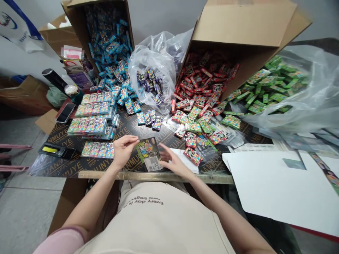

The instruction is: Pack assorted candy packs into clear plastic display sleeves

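Observation:
A flat printed plastic bag [151, 150], dark with colourful print and a white label panel at its lower end, is before me at the table's front edge. My left hand [124, 150] pinches its upper left edge between thumb and fingertips. Beside its right edge is my right hand [173, 163], thumb and fingers apart and slightly blurred; whether it touches the bag I cannot tell. Small blue and purple boxes [148, 118] lie just beyond the bag. To its right are loose red boxes [191, 139] and more printed bags [206, 146].
Packed sets [90, 127] are stacked at left near a tape dispenser [57, 151] and phone [65, 113]. Open cartons hold blue boxes [111, 46] and red boxes [203, 76]. Clear bags hold purple boxes [149, 83] and green boxes [275, 84]. A white board [278, 190] overhangs at right.

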A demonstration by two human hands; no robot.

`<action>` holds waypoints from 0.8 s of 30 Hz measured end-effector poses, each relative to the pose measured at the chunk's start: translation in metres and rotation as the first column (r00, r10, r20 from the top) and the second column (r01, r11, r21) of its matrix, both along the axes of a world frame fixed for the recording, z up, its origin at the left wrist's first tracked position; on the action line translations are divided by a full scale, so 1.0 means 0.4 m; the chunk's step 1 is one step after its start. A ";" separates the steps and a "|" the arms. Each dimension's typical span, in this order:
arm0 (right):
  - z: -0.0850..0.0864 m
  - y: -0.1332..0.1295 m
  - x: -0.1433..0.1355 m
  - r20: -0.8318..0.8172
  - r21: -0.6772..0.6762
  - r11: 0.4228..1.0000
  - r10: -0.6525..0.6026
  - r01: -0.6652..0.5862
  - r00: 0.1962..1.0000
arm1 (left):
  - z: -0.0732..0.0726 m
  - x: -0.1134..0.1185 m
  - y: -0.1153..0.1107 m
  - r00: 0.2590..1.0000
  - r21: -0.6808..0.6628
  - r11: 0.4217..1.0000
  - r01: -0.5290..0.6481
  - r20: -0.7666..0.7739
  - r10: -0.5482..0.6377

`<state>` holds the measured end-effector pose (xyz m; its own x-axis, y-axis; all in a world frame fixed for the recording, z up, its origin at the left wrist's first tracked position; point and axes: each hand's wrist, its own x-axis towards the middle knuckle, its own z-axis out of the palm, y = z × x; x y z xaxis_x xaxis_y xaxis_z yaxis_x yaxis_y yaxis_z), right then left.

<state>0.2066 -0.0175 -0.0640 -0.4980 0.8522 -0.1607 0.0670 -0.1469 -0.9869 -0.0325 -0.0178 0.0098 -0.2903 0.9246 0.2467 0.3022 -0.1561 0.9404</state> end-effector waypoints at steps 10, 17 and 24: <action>0.038 0.189 -0.103 0.031 0.075 0.996 0.042 -0.044 0.999 | -0.065 -0.189 -0.055 0.894 -0.267 0.909 -0.320 0.233 0.383; 0.006 0.342 -0.227 0.500 0.586 0.736 0.001 -0.339 0.866 | -0.122 -0.163 -0.051 0.903 -0.230 0.973 0.002 -0.417 -0.101; 0.005 0.534 -0.358 0.829 0.467 0.651 -0.087 -0.599 0.552 | -0.176 0.002 0.020 0.663 -0.516 0.819 0.251 -0.526 -0.534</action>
